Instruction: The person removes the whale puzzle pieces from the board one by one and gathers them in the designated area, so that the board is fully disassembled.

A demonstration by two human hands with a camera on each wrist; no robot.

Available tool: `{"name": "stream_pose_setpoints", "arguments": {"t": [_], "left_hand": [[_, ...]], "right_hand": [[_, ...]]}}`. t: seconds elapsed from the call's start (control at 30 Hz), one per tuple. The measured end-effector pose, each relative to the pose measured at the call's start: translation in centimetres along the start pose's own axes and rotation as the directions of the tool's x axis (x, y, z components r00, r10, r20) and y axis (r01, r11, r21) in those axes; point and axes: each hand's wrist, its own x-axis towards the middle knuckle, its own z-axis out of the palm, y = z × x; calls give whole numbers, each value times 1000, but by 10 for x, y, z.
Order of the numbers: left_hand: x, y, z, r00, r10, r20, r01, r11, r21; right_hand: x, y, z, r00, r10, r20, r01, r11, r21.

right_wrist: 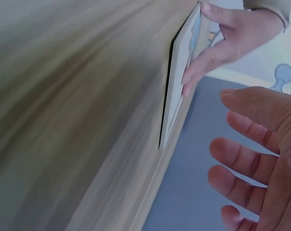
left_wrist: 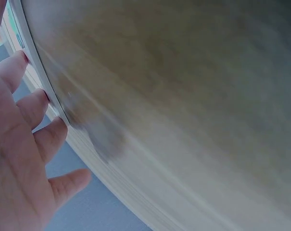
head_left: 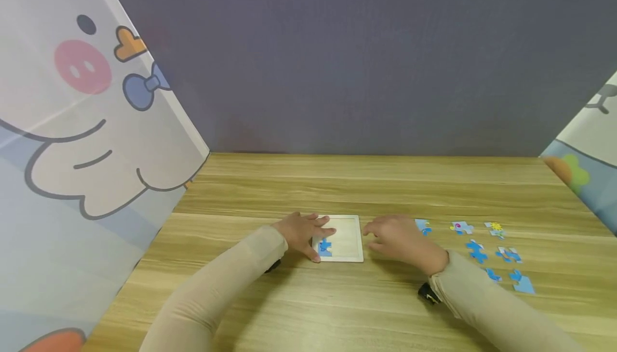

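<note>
A square puzzle tray (head_left: pixel 360 238) with a pale rim lies on the table. My left hand (head_left: pixel 298 231) rests on its left side, fingers spread over the rim. In the left wrist view, fingertips (left_wrist: pixel 45 95) touch the tray's edge. A blue puzzle piece (head_left: pixel 325 248) sits in the tray's near left corner; my left hand partly hides the area behind it. Just right of the tray is my right hand (head_left: pixel 402 238), with relaxed, slightly bent fingers. The right wrist view shows nothing between that hand's thumb and fingers (right_wrist: pixel 239 159).
Several loose puzzle pieces (head_left: pixel 477 252) are spread on the wooden table (head_left: pixel 385 309) to the right. One piece (head_left: pixel 423 226) lies right behind my right hand. A dark grey panel (head_left: pixel 366 62) stands behind the table, with printed cartoon panels (head_left: pixel 159 148) at the sides.
</note>
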Motion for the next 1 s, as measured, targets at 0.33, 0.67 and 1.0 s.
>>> {"name": "stream_pose_setpoints", "arguments": {"t": [0.33,0.67,1.0], "left_hand": [[4,1,2,1000,16,0,-16,999,38],[0,-1,1,1000,7,-21,-6,999,34],[-3,-1,4,999,15,-37,-14,1000,12]], "right_hand": [[18,-18,3,997,-18,80,19,1000,-2],[39,-34,10,986,-5,165,5,1000,-1],[58,-50,17,916,150,371,-169,985,19]]}}
